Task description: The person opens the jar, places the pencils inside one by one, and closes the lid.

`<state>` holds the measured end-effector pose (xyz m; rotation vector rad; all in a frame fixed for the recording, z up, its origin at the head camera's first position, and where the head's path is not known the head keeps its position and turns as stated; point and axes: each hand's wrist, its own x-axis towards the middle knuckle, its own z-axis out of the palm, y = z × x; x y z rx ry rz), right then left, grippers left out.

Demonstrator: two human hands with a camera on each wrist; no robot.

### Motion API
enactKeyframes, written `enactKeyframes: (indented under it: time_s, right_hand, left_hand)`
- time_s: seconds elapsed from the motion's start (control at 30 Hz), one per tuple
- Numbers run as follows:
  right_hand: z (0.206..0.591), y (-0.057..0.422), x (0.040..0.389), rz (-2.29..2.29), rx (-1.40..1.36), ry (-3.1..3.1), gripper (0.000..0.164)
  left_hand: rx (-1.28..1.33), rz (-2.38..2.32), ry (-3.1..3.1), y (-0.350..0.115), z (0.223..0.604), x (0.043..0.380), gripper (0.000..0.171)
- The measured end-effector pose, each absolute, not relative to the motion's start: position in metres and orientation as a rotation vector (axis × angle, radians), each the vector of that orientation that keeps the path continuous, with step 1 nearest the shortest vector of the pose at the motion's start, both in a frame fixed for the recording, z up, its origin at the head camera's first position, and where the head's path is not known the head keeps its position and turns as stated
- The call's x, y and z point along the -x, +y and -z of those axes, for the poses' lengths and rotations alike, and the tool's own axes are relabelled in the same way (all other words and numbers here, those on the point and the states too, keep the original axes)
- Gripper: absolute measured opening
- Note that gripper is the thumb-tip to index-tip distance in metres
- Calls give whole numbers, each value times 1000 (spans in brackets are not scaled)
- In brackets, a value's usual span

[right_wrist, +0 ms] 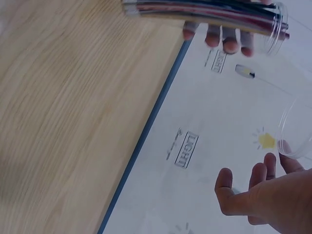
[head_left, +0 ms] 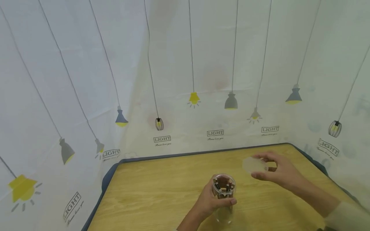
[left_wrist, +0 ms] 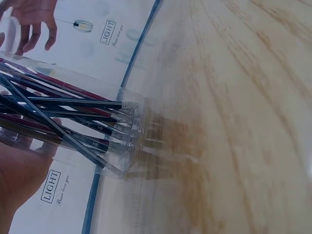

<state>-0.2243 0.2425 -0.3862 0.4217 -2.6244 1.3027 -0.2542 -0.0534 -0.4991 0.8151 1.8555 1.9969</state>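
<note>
A clear jar (head_left: 226,193) stands in the grip of my left hand (head_left: 208,201), whose thumb crosses its front. Dark and reddish pencils (left_wrist: 63,105) fill the jar, most of them lengthwise and a few crossing at a slant. Its mouth is uncovered, and pencil ends show inside the rim. My right hand (head_left: 277,168) pinches a clear round lid (head_left: 251,165) by its edge, up and to the right of the jar, apart from it. The left wrist view has the jar's bottom close over the tabletop.
The wood-grain table (head_left: 150,189) has a dark blue border (head_left: 185,155) along its back and sides. Behind and beside it hangs a pale sheet (head_left: 173,64) printed with lamps and the word LIGHT.
</note>
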Motion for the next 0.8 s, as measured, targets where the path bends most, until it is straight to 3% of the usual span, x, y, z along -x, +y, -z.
enactKeyframes:
  time_s: [0.8]
  right_hand:
    - [379,172,228,-1496,-757,-2512,58]
  left_hand:
    - [-763,-1985,1841,-56,500,252,86]
